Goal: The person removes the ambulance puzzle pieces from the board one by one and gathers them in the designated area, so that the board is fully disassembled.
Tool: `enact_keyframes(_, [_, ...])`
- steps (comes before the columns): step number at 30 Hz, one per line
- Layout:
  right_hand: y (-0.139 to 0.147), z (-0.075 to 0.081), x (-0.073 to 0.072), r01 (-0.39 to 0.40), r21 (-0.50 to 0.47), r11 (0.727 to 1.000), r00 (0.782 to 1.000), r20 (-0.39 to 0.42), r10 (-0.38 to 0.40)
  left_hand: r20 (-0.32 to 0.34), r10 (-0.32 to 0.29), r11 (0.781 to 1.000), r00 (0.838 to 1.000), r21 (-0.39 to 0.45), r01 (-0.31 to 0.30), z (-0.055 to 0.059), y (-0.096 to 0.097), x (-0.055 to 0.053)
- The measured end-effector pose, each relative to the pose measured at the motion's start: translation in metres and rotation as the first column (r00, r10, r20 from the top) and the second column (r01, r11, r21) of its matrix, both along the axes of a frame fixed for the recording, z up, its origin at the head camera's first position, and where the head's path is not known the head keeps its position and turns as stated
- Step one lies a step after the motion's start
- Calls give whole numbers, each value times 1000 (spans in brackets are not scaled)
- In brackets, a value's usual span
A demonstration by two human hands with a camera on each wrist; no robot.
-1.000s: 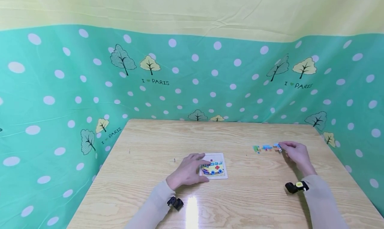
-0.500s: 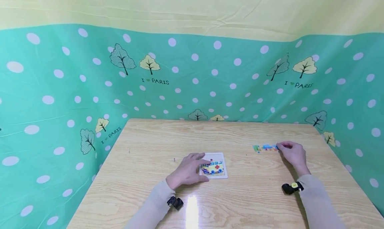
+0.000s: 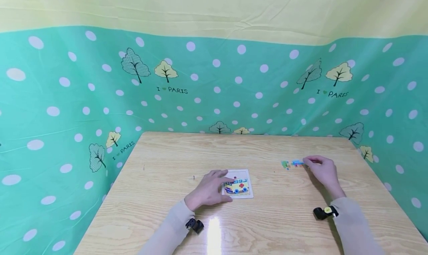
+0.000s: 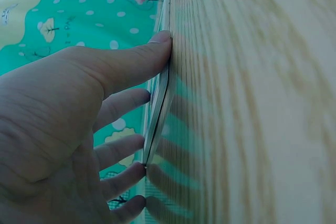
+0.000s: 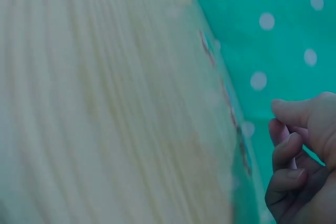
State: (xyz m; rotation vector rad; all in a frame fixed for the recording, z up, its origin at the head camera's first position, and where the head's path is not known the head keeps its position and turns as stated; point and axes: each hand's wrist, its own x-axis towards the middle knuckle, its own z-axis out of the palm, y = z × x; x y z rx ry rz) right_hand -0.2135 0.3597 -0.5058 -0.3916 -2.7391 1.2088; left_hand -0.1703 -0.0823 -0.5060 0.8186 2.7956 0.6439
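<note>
A square puzzle board [image 3: 245,193] with a white border lies flat at mid-table in the head view, its picture a yellow ambulance with a red cross. My left hand [image 3: 210,189] grips its left side, with the thumb at the near edge and the other fingers at the left and top. To the right, small coloured puzzle pieces [image 3: 296,162] lie in a short row. Just over the right end of that row is my right hand [image 3: 323,172], thumb close to the bent index finger. In the right wrist view that hand [image 5: 302,156] shows nothing between its fingers.
The pale wooden table [image 3: 187,151] meets a green dotted curtain [image 3: 200,99] at the back and sides. A small dark bit [image 3: 194,177] lies left of the board. Black wrist cameras [image 3: 195,225] sit on both sleeves.
My right hand has shifted left along the row, its fingertips now over the row's right end. The left hand and the board have stayed put.
</note>
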Motion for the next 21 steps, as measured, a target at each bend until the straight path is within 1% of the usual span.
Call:
enact_keyframes(4, [-18,6,3,-67,3,998,998,-22,67,1,0,1000,1000,-2,0,1,0,0])
enact_keyframes(9, [-40,10,6,-170,12,985,984,-50,170,2,0,1000,1000,-5,0,1,-1,0])
enact_keyframes(16, [-73,7,7,-276,31,961,956,-96,278,8,1,1000,1000,-5,-1,1,-1,1])
enact_keyframes(21, [-94,3,8,-325,14,946,942,-86,325,8,2,1000,1000,-6,-2,1,0,0])
